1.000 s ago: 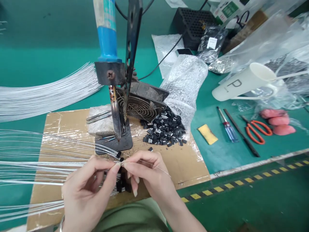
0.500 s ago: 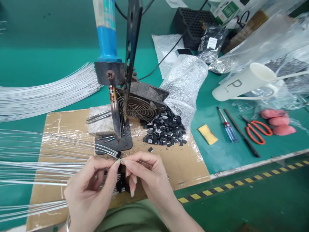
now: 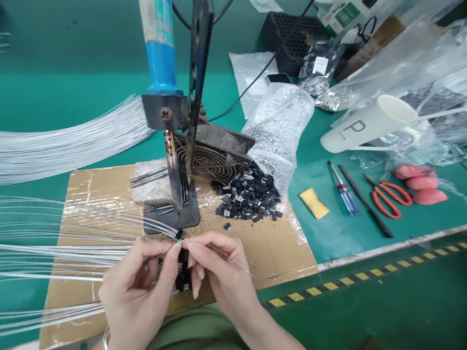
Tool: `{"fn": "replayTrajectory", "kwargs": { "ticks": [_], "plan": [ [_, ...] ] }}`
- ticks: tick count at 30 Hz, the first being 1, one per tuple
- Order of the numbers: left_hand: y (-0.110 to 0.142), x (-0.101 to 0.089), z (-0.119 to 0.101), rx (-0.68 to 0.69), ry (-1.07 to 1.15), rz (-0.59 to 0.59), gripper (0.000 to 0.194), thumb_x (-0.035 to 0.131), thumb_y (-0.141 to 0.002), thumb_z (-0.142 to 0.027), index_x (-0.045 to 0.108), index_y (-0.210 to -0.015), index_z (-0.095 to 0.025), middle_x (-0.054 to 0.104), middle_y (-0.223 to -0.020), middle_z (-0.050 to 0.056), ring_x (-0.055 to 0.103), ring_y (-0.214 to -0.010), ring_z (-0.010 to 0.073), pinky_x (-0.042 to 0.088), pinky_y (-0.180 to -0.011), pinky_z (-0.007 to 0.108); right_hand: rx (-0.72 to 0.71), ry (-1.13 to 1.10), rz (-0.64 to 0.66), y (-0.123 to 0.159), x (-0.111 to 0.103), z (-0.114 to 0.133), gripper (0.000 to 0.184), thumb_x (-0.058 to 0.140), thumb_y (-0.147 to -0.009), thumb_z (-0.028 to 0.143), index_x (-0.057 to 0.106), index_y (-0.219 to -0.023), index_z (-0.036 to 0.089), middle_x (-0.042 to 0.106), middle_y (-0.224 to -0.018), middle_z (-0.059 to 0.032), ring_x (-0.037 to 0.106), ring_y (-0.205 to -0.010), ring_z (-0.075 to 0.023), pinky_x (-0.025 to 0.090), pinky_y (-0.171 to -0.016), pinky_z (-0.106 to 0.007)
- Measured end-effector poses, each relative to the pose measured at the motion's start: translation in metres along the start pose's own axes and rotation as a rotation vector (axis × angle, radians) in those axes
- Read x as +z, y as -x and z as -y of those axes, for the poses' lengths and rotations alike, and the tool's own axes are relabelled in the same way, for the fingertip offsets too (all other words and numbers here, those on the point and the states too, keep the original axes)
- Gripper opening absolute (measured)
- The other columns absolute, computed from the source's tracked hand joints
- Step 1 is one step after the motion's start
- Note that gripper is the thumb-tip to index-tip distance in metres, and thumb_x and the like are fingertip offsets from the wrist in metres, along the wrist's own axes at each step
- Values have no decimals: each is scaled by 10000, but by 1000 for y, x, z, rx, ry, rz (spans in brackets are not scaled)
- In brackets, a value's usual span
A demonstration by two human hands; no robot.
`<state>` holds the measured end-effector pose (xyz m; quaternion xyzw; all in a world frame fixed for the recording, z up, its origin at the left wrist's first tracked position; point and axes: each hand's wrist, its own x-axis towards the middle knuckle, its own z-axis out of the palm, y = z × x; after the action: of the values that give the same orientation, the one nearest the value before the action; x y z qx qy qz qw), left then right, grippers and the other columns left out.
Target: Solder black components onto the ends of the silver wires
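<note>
The cardboard sheet (image 3: 284, 257) reaches the bench's front edge at lower centre, and a bare strip of it runs from the right hand (image 3: 229, 272) to its lower right corner. Past the edge lies yellow-and-black floor tape (image 3: 330, 286). Overhead room is tighter: the soldering iron (image 3: 162, 68) points down from the top of the frame, its tip just above the joined fingertips in the picture (true height I cannot tell).

Both hands meet left of lower centre. The left hand (image 3: 136, 296) has thumb and forefinger pinched together, on something too small to make out; its other fingers curl under. The right thumb and forefinger are pinched too, holding thin strands (image 3: 241, 266) that stick out to the right across that hand. White wires (image 3: 91, 249) come in from the left edge and pass behind the left hand; a black connector (image 3: 179, 234) sits just above the fingertips.

Loose connectors (image 3: 251, 194) lie heaped at centre, beside the fan (image 3: 209, 163). At right, a white mug (image 3: 368, 124) has a stick at its mouth (contents hidden). A perforated black crate (image 3: 284, 41) stands at upper right, near clear bags (image 3: 404, 61).
</note>
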<state>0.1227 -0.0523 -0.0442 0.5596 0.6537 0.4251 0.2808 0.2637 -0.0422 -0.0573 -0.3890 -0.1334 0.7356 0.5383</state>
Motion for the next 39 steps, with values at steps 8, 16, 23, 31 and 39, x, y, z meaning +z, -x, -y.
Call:
{"fn": "replayTrajectory", "kwargs": {
  "ticks": [8,16,23,31,39],
  "plan": [
    [-2,1,-2,-38,37,13,80,783,-910,-275,754,-855,-225,727,-682,-32,622,-548,99,473,-485,182,-60,-24,-2,3,5,-12,164,916,-864,415,910,-883,253,731,-677,17,615,-423,-64,559,-416,-160],
    [-21,-3,-10,-79,116,45,29,771,-834,-225,785,-832,-250,766,-678,-72,691,-564,46,528,-563,44,-656,923,-172,3,-52,44,186,783,-956,140,894,-1029,270,789,-831,-16,676,-675,-140,590,-601,-249],
    [-20,-6,-9,-98,108,78,55,775,-834,-241,808,-848,-282,783,-699,-87,715,-586,36,522,-585,19,-880,1571,105,-11,-84,68,101,759,-967,66,782,-1030,142,750,-845,-72,679,-794,-223,590,-698,-340],
    [-21,-9,-3,-60,39,100,31,785,-863,-255,798,-864,-283,774,-711,-78,672,-568,44,526,-572,49,-775,1317,-120,-2,-75,52,149,696,-980,53,754,-988,189,768,-931,-38,711,-677,-129,620,-654,-249],
    [-22,-12,-5,-15,-54,122,38,784,-896,-280,784,-864,-259,766,-710,-56,618,-543,63,498,-520,103,-650,734,-276,0,-41,42,203,806,-896,89,891,-911,273,791,-909,-7,789,-676,-128,689,-638,-216]
  ]
}}
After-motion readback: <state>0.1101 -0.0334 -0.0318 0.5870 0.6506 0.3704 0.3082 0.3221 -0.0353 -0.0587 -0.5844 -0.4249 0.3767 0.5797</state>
